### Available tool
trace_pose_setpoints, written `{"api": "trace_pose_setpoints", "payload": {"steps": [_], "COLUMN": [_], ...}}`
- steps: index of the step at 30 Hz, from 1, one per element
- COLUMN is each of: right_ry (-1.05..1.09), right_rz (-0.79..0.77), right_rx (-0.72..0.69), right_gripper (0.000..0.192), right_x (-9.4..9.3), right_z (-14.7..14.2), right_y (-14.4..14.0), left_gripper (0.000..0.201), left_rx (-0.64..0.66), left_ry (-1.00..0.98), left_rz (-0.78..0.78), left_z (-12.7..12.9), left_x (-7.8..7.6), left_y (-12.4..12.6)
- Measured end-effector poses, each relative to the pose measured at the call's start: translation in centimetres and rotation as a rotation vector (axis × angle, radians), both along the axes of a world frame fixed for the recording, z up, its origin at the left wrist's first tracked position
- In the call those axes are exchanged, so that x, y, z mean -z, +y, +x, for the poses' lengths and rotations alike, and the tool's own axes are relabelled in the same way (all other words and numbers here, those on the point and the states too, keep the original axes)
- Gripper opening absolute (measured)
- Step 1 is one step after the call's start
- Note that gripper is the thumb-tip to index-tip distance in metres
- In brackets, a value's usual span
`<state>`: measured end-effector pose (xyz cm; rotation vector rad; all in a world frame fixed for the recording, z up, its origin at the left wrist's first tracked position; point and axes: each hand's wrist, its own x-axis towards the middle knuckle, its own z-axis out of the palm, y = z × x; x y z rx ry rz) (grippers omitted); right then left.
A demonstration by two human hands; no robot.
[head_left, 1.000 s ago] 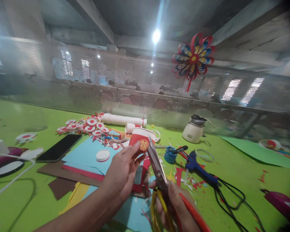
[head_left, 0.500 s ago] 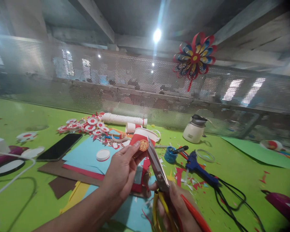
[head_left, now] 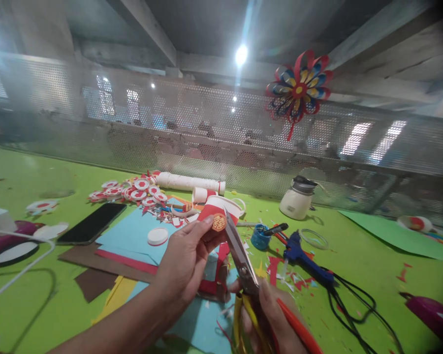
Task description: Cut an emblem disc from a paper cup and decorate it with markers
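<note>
My left hand [head_left: 186,255] grips a red paper cup [head_left: 207,208] with a white rim and a round gold emblem, thumb beside the emblem. The cup is tilted, and a curled white strip shows at its right edge. In my right hand [head_left: 276,314] are scissors [head_left: 242,260] with yellow handles, their blades pointing up at the cup's right side near the rim. The blade tips overlap the cup; whether paper lies between them I cannot tell. A long red-orange stick [head_left: 299,325] lies across my right hand; I cannot see if it is held.
Blue paper sheets [head_left: 121,231] and a phone [head_left: 92,223] lie left. Paper-cup pieces [head_left: 138,191] are heaped behind. To the right are a blue jar [head_left: 260,239], a blue glue gun [head_left: 308,263] with its black cord, a cream jug [head_left: 297,199] and green paper [head_left: 391,233].
Barely anything differs. The cup and scissors keep nearly the same pose, and the view has shifted very slightly.
</note>
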<state>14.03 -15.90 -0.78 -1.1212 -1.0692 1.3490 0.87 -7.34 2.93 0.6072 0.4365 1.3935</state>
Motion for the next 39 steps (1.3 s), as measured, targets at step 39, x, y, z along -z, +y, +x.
{"api": "trace_pose_setpoints", "payload": {"steps": [39], "right_ry": [0.022], "right_rz": [-0.025], "right_rx": [-0.033], "right_gripper": [0.062], "right_x": [0.7], "right_z": [0.4], "right_y": [0.3], "left_gripper": [0.010], "left_rx": [-0.064], "left_ry": [0.110], "left_rz": [0.059], "left_z": [-1.0], "left_x": [-0.6], "left_y": [0.3]}}
